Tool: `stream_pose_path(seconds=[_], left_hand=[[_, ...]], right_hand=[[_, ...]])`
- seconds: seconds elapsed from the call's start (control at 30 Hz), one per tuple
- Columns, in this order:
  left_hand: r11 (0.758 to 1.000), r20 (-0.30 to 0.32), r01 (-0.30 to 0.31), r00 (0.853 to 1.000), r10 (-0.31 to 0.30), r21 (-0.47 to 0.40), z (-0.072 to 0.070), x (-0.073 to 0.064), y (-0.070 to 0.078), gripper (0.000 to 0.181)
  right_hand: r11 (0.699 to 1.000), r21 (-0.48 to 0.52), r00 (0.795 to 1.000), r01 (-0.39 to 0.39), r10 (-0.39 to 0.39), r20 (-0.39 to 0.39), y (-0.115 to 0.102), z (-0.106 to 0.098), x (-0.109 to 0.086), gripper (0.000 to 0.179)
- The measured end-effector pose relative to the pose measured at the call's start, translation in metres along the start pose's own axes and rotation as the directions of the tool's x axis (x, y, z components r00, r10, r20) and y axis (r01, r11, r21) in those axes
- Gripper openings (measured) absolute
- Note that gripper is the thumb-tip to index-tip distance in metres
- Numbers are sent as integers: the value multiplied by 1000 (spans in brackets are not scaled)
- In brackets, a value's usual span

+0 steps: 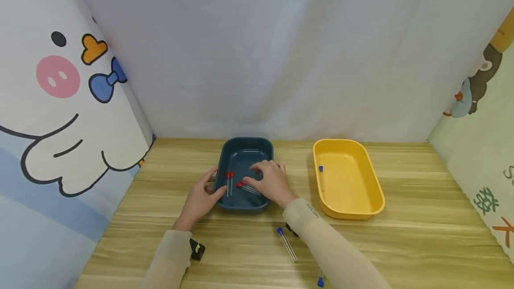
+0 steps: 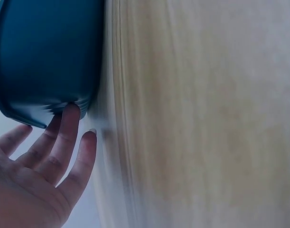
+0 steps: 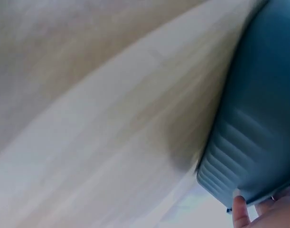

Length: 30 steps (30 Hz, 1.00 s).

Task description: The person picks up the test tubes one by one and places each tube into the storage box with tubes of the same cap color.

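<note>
In the head view a dark blue-green tray [image 1: 246, 144] sits on the table, with several clear thin tubes with red caps [image 1: 228, 175] on its floor. My left hand [image 1: 202, 197] holds the tray's left side, thumb over the rim and fingers along the outer wall. Those fingers also show in the left wrist view. Over the tray's right part is my right hand [image 1: 273, 182], thumb and forefinger spread apart beside a few red-capped tubes [image 1: 250, 189]. Whether the thumb touches a cap I cannot tell. One right fingertip [image 3: 239, 209] meets the outer wall in the right wrist view.
A yellow tray [image 1: 371, 168] stands to the right, with a blue-capped tube [image 1: 321, 169] inside at its left wall. Blue-capped tubes [image 1: 287, 245] lie on the table in front, and another blue cap [image 1: 320, 282] shows beside the right sleeve. A pale curtain [image 1: 257, 57] hangs behind.
</note>
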State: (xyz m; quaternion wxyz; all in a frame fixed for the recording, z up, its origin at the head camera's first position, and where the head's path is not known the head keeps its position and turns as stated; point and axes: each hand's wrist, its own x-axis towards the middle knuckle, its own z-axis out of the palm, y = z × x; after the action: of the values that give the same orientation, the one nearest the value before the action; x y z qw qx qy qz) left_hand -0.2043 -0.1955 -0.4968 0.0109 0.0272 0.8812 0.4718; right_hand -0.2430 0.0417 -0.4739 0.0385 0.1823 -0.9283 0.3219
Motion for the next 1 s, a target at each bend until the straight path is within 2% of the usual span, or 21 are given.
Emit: stream_pose_path(seconds=[0.17, 0.47, 0.7, 1.0], left_hand=[[1000, -3, -5, 1000, 5, 21, -2, -2, 2, 70], [996, 20, 25, 999, -27, 86, -4, -1, 4, 73], [994, 20, -12, 1000, 10, 104, -7, -1, 11, 79], [994, 19, -19, 1000, 17, 108, -8, 0, 22, 80]], right_hand=[[1000, -5, 1000, 9, -9, 0, 0, -6, -2, 44], [1000, 21, 1000, 18, -18, -12, 2, -17, -5, 44], [999, 19, 999, 33, -32, -15, 3, -28, -9, 45], [1000, 11, 1000, 13, -13, 16, 2, -43, -13, 49]])
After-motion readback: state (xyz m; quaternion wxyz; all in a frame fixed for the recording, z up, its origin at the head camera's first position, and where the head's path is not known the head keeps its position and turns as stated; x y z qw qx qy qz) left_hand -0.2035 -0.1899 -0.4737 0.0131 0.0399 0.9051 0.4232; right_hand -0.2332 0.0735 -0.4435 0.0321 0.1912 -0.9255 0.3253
